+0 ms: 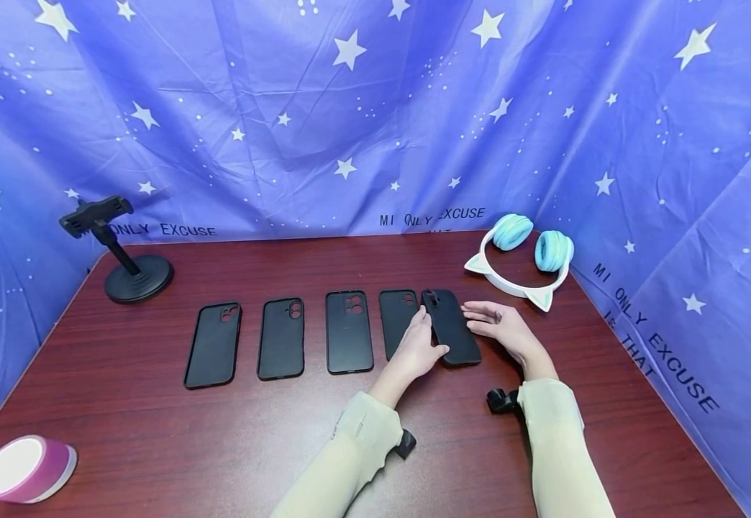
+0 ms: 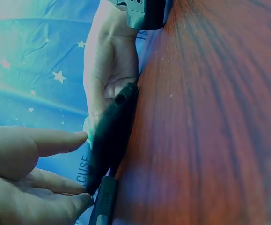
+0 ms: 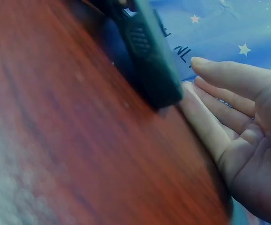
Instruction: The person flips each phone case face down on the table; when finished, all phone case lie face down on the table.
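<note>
Black phone cases lie in a row on the dark red table in the head view. The rightmost phone case (image 1: 454, 332) has its back facing up and slants slightly, and both wrist views show it tilted. At its left edge, my left hand (image 1: 414, 349) touches it with the fingertips, its thumb extended near the lower end. My right hand (image 1: 503, 327) is by the right edge, fingers fairly straight; in the right wrist view, its fingertips meet the case (image 3: 155, 65). Partly behind the left hand is another phone case (image 1: 396, 309), hollow side up.
Further left lie a third case (image 1: 349, 334), a fourth (image 1: 281, 342) and a fifth (image 1: 214, 349). White cat-ear headphones (image 1: 511, 286) stand back right, a black phone stand (image 1: 139, 277) back left. A pink-and-white round object (image 1: 52, 467) sits front left. Starry blue cloth (image 1: 311, 144) encloses the table.
</note>
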A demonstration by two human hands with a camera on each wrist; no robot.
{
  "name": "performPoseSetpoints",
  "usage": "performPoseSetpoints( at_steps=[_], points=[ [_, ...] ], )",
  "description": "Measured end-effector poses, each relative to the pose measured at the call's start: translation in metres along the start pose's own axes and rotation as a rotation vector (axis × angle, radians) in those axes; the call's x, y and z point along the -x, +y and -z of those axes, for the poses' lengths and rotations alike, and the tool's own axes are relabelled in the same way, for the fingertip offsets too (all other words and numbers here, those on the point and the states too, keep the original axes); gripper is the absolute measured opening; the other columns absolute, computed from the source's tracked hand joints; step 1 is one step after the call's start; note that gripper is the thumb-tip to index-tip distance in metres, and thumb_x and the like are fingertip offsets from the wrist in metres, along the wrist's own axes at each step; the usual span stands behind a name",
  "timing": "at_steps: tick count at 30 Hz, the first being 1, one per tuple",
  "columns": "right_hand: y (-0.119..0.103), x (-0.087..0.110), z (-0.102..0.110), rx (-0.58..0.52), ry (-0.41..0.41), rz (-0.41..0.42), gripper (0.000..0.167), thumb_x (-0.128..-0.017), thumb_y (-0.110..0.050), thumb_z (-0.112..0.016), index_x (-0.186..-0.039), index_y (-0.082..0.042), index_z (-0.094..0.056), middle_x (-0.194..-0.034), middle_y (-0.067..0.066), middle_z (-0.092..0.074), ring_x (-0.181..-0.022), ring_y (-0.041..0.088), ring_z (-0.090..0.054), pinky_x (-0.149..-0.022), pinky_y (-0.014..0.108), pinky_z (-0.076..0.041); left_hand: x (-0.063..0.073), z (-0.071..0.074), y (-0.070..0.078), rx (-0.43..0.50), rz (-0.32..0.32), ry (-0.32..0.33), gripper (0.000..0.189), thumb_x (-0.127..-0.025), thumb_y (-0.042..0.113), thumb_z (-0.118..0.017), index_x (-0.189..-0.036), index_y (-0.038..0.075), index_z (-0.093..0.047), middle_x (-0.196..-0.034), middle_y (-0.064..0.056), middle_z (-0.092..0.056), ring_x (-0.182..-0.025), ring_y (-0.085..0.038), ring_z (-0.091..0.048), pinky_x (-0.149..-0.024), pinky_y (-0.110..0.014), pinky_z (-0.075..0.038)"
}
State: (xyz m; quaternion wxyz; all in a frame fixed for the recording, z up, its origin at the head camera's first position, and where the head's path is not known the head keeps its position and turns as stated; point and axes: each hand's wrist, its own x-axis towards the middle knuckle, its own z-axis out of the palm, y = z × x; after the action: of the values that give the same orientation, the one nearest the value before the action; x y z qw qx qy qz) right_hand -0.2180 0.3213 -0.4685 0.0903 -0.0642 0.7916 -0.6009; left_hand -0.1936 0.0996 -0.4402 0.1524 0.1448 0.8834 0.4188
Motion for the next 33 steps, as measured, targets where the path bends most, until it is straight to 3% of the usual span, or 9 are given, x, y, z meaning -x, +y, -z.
performPoseSetpoints(
  at_steps=[5, 9, 13, 18, 21, 33],
  points=[
    [-0.0004, -0.0003, -0.0003, -0.040, 0.008, -0.001, 0.055, -0.092, -0.012, -0.066, -0.138, 0.009, -0.046, -0.130, 0.010, -0.062, -0.105, -0.006, -0.063, -0.087, 0.015, -0.053, -0.0015, 0.0008, -0.0024, 0.032, 0.002, 0.005, 0.067, -0.092, 0.018, -0.066, -0.146, -0.006, -0.035, -0.161, -0.012, -0.024, -0.148, -0.025, -0.026, -0.118, -0.040, -0.030],
    [-0.0005, -0.0008, -0.0007, -0.066, 0.007, -0.005, 0.055, -0.092, -0.012, -0.066, -0.138, 0.008, -0.046, -0.124, -0.002, -0.064, -0.106, -0.005, -0.063, -0.087, 0.017, -0.054, -0.0005, 0.0025, -0.0025, 0.040, -0.003, 0.000, 0.066, -0.092, 0.018, -0.066, -0.146, -0.006, -0.036, -0.160, -0.013, -0.025, -0.147, -0.027, -0.027, -0.118, -0.042, -0.030],
    [0.0001, -0.0005, -0.0007, -0.077, 0.001, -0.011, 0.055, -0.093, -0.011, -0.065, -0.139, 0.010, -0.043, -0.126, 0.002, -0.063, -0.106, -0.005, -0.063, -0.087, 0.017, -0.054, 0.0000, 0.0029, -0.0013, 0.029, 0.012, -0.004, 0.066, -0.093, 0.020, -0.065, -0.147, -0.004, -0.035, -0.160, -0.014, -0.026, -0.147, -0.028, -0.027, -0.118, -0.042, -0.030],
    [0.0005, 0.0005, -0.0010, -0.091, -0.011, -0.017, 0.055, -0.094, -0.010, -0.062, -0.140, 0.011, -0.041, -0.138, 0.022, -0.053, -0.106, -0.006, -0.062, -0.087, 0.018, -0.054, -0.0012, 0.0018, 0.0001, 0.026, 0.031, -0.019, 0.066, -0.094, 0.022, -0.063, -0.149, -0.002, -0.034, -0.160, -0.014, -0.025, -0.147, -0.030, -0.029, -0.118, -0.043, -0.031],
    [0.0012, 0.0013, -0.0008, -0.093, -0.008, -0.018, 0.054, -0.095, -0.010, -0.061, -0.140, 0.012, -0.041, -0.141, 0.028, -0.049, -0.106, -0.005, -0.062, -0.087, 0.018, -0.054, -0.0016, 0.0010, 0.0004, 0.024, 0.037, -0.029, 0.067, -0.094, 0.023, -0.063, -0.149, 0.000, -0.034, -0.160, -0.012, -0.025, -0.147, -0.030, -0.029, -0.118, -0.043, -0.031],
    [0.0008, 0.0027, 0.0001, -0.157, 0.012, -0.024, 0.059, -0.094, -0.009, -0.062, -0.142, 0.013, -0.036, -0.127, 0.004, -0.062, -0.106, -0.004, -0.063, -0.088, 0.015, -0.053, -0.0075, 0.0024, -0.0005, -0.001, 0.004, -0.042, 0.066, -0.094, 0.023, -0.063, -0.149, 0.000, -0.034, -0.160, -0.012, -0.027, -0.147, -0.028, -0.027, -0.119, -0.042, -0.028]
  ],
)
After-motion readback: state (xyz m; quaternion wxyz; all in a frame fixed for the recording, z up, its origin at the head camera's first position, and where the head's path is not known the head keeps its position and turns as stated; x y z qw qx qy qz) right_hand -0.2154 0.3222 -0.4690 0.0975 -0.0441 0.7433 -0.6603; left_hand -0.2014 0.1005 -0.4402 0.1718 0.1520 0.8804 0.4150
